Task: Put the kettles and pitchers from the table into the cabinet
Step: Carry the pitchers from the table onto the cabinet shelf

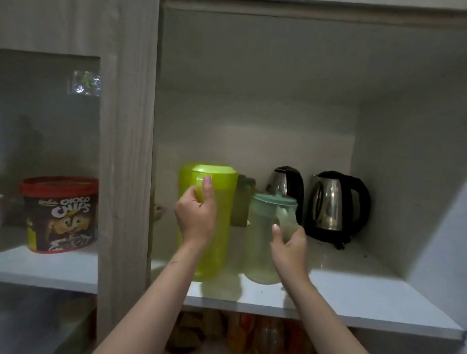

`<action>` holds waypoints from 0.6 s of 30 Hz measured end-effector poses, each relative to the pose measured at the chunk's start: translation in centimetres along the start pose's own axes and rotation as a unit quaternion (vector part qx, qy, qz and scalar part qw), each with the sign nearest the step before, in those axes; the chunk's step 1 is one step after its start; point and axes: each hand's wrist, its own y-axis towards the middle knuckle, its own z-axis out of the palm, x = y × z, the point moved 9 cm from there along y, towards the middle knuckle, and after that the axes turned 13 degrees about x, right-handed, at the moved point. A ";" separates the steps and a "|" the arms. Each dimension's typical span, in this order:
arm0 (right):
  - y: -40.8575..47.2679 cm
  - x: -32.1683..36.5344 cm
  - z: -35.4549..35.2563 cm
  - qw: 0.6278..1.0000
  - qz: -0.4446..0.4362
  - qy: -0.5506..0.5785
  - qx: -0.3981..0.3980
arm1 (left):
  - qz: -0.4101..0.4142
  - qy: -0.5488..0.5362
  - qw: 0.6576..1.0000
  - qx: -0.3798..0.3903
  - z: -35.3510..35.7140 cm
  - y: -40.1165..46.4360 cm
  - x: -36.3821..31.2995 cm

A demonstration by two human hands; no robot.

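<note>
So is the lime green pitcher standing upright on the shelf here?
Yes, upright. The lime green pitcher stands on the shelf, lid on top, with the left hand gripping its handle.

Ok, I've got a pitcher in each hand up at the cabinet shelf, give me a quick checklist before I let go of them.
1. Left hand grips the bright green pitcher by its handle: ok.
2. Right hand holds the pale pitcher: ok.
3. Both pitchers upright: ok.
4. Both bases fully resting on the shelf: cannot tell, they sit near the front edge.
5. Room behind to push them deeper: not ok directly, a darker green pitcher and two steel kettles stand behind.
6. Lids seated: ok, as far as visible.
</note>
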 end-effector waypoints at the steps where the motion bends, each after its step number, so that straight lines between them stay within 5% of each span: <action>1: 0.9 -0.7 0.6 1.000 0.004 -0.009 0.001 | 0.002 0.004 1.000 0.001 0.4 0.2 0.8; 12: 8.3 -3.5 5.7 0.998 0.040 -0.042 0.019 | -0.085 0.063 0.994 -0.014 3.4 3.9 6.6; 18: 10.1 -4.0 6.9 0.996 0.063 -0.065 0.019 | -0.064 0.061 0.996 -0.028 3.9 4.9 7.7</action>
